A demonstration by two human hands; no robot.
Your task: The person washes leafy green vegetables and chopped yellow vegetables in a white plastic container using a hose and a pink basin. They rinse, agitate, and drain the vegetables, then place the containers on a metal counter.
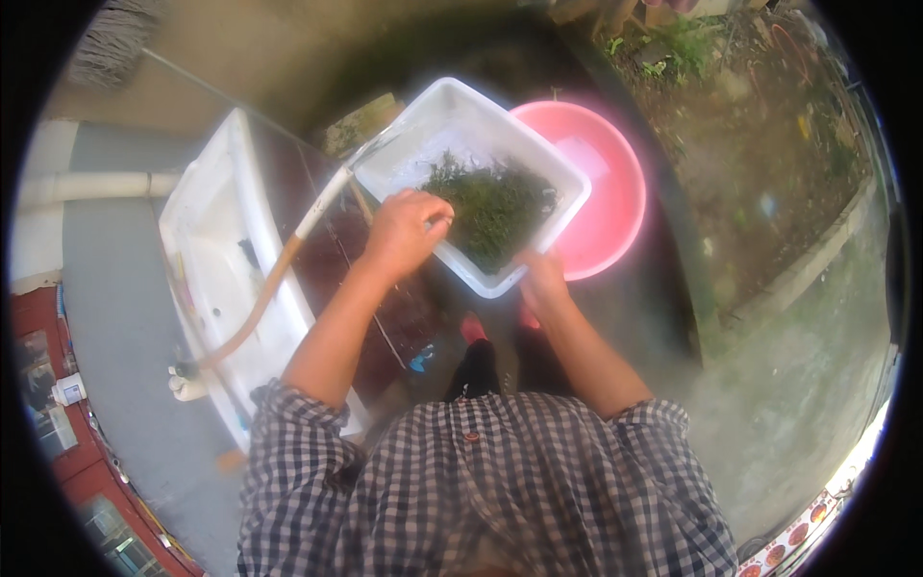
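A white rectangular plastic basin (pixel 447 108) is in front of me, tilted so that leafy greens (pixel 497 209) lie together at its near side. My right hand (pixel 542 278) grips the basin's rim near its closest corner. Over the near left rim is my left hand (pixel 409 227), its fingers curled beside the greens; whether anything is between them is hidden. Water runs from the white end of a hose (pixel 317 205) into the basin's far left part. Behind the basin's right side stands a round pink tub (pixel 613 231), partly covered by it.
A white sink (pixel 216 216) stands at my left, the hose crossing over it from a tap (pixel 186 375). A white pipe (pixel 101 186) runs behind the sink. A block (pixel 357 126) lies beyond the basin. At right, a low curb (pixel 807 252) edges a soil bed (pixel 757 159).
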